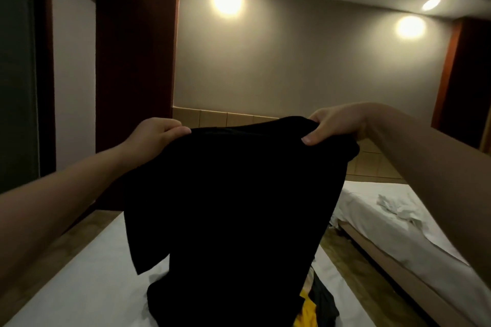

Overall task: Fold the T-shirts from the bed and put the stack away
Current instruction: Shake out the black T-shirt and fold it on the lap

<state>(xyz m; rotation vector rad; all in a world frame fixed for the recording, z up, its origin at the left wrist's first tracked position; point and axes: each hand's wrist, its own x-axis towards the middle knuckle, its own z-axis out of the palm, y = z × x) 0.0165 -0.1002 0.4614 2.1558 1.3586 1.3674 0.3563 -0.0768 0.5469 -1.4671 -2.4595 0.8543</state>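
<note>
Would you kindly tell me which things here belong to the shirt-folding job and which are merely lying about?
Job: black T-shirt, held up by left hand and right hand; yellow garment; near bed.
Lying about: second bed; crumpled white cloth on it.

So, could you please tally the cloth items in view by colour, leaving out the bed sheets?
Black T-shirt, held by left hand and right hand: 1
Yellow garment: 1
Dark garment beside it: 1
White crumpled cloth on the far bed: 1
Total: 4 that I can tell apart
</note>
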